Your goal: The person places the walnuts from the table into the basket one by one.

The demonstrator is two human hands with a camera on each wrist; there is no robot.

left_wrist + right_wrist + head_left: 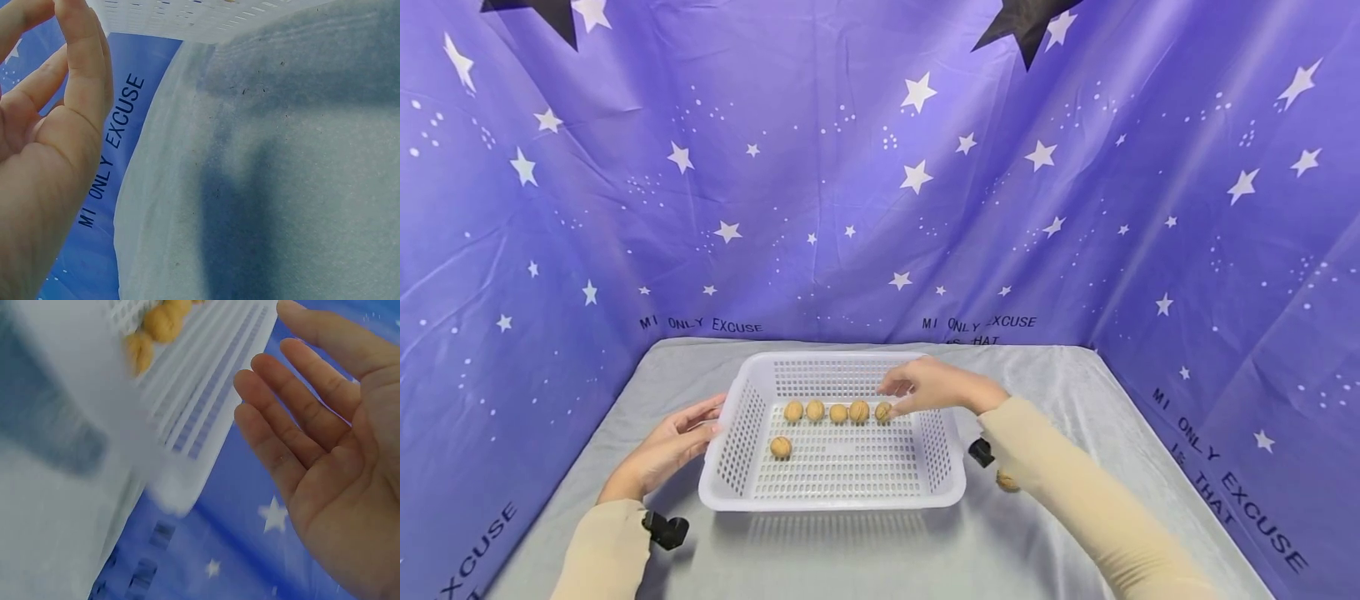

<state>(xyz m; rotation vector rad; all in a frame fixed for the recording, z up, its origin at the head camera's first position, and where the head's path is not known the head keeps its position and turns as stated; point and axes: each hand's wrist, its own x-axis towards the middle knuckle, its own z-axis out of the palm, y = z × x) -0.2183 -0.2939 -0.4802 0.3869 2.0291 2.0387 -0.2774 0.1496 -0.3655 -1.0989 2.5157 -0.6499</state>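
Note:
A white plastic basket (835,503) with slotted sides sits on the table. Inside it, several walnuts (838,413) form a row across the middle, and a single walnut (781,447) lies nearer the front left. My left hand (662,446) rests against the basket's left rim with relaxed fingers; their tips are cut off in the left wrist view. Over the basket's right side, my right hand (936,386) has its thumb close to the row's rightmost walnut (883,412). In the right wrist view its loosely spread fingers (294,419) hold nothing.
Another walnut (1007,482) lies outside the basket on the right, partly hidden by the right sleeve. Grey cloth (850,567) covers the table. Purple star-printed curtains (820,183) hang behind and on both sides. Each wrist carries a black camera mount (666,530).

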